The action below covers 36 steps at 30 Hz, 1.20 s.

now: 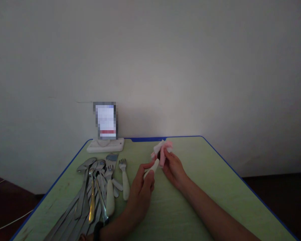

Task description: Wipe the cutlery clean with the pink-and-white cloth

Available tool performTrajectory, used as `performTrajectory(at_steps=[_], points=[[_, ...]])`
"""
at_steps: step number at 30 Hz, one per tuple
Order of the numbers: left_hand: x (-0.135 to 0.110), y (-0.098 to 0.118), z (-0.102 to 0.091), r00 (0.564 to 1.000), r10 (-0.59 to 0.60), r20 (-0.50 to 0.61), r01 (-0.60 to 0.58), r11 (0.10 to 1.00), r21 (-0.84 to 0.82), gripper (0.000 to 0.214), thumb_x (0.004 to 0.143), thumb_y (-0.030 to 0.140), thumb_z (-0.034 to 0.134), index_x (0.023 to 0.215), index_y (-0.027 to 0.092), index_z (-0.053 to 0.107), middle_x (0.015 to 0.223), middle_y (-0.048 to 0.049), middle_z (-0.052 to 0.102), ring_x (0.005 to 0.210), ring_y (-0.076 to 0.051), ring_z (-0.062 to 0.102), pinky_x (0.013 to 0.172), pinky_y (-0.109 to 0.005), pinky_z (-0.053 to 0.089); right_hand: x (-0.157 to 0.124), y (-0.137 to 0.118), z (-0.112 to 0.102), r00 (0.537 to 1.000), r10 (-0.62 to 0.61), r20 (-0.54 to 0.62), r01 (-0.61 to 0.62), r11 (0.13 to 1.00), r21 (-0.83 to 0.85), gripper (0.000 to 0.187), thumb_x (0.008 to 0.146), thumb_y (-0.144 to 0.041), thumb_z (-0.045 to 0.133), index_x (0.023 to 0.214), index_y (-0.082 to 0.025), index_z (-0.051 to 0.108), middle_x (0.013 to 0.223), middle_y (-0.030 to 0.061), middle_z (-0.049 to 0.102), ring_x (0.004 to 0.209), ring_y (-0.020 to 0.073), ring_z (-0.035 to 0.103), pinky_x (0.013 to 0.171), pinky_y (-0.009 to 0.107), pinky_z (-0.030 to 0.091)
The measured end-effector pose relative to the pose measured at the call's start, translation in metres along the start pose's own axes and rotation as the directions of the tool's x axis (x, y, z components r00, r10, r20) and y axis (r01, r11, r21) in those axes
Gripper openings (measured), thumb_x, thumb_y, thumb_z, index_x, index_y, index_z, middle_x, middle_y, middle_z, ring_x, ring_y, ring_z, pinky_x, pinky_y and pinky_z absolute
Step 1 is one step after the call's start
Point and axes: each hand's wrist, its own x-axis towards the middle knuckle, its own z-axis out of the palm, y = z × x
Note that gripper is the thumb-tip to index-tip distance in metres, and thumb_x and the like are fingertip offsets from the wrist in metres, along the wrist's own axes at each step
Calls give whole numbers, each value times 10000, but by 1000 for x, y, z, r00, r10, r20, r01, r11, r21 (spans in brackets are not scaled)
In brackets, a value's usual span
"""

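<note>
My left hand [144, 182] is closed around the white handle of a utensil [152, 169], which tilts up to the right. Its head is mostly covered by a pink and white cloth [163, 150], so I cannot tell its kind. The cloth is pinched in the fingers of my right hand [174, 167], wrapped about the utensil's far end. Left of my left hand, a small fork with a white handle [125, 182] lies alone on the table. Beside it is a pile of metal cutlery [90, 194] with spoons, a gold-coloured handle and another white-handled fork [110, 195].
The light green table [203, 187] has a blue edge and meets a plain wall [165, 67] at the back. A phone with a blurred screen [106, 120] stands upright at the back left, by a white flat stand [105, 145]. My left forearm passes close to the cutlery pile.
</note>
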Motion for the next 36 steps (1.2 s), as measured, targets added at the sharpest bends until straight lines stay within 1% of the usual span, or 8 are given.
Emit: performTrajectory(at_steps=[8, 12, 18, 23, 28, 32, 34, 36], points=[[-6, -4, 1, 999, -16, 38, 15, 1000, 19, 364, 885, 442, 373, 1129, 173, 401, 580, 89, 318, 504, -83, 301, 456, -186, 264, -1, -4, -1, 992, 111, 67, -102, 987, -123, 238, 606, -292, 766, 748, -146, 641, 652, -7, 656, 575, 92, 560, 557, 214, 421], [-8, -5, 2, 998, -11, 68, 10, 1000, 22, 355, 888, 434, 372, 1139, 183, 386, 596, 87, 322, 514, -85, 310, 466, -188, 281, -2, -4, 1, 994, 89, 64, -78, 984, -160, 245, 610, -315, 761, 742, -154, 633, 654, -13, 652, 550, 85, 541, 541, 212, 403], [-5, -6, 1, 997, 16, 82, -22, 997, 77, 374, 882, 464, 369, 1131, 185, 385, 586, 90, 330, 492, -83, 312, 451, -185, 275, -4, -3, 2, 999, 45, 23, -41, 989, -141, 257, 610, -340, 758, 757, -172, 632, 698, -23, 650, 573, 77, 521, 563, 211, 395], [-3, -1, 1, 997, 20, 75, -23, 999, 36, 400, 854, 497, 409, 1108, 188, 407, 582, 94, 322, 476, -78, 307, 432, -178, 262, -6, -4, 3, 999, 36, 29, -33, 992, -122, 248, 604, -330, 761, 751, -171, 640, 703, -16, 656, 600, 84, 536, 584, 211, 406], [12, 29, -5, 996, 80, 25, -81, 995, 65, 349, 832, 502, 434, 972, 183, 463, 547, 102, 330, 438, -63, 280, 398, -164, 211, -6, -21, 14, 991, 82, 105, -64, 985, -163, 253, 588, -326, 760, 739, -154, 650, 651, -2, 657, 570, 103, 556, 603, 242, 437], [34, 72, -16, 986, 162, -25, -148, 943, 298, 321, 806, 501, 477, 801, 181, 508, 505, 89, 386, 421, -60, 331, 402, -161, 242, 1, -44, 39, 993, 39, 108, -23, 990, -140, 259, 535, -259, 775, 735, -151, 650, 674, 6, 673, 601, 116, 586, 631, 252, 459], [44, 94, -21, 984, 177, 19, -171, 904, 392, 314, 799, 485, 501, 771, 173, 521, 497, 81, 415, 415, -57, 343, 400, -161, 249, 7, -52, 51, 996, 2, 93, 9, 993, -116, 241, 533, -232, 769, 721, -153, 640, 697, 7, 681, 628, 121, 602, 671, 266, 473], [49, 109, -26, 989, 144, 42, -148, 903, 404, 315, 800, 481, 499, 770, 168, 521, 477, 87, 404, 402, -54, 330, 389, -154, 243, 11, -57, 58, 995, -34, 90, 45, 991, -127, 242, 557, -240, 761, 754, -156, 647, 736, 12, 689, 658, 120, 612, 714, 276, 477]])
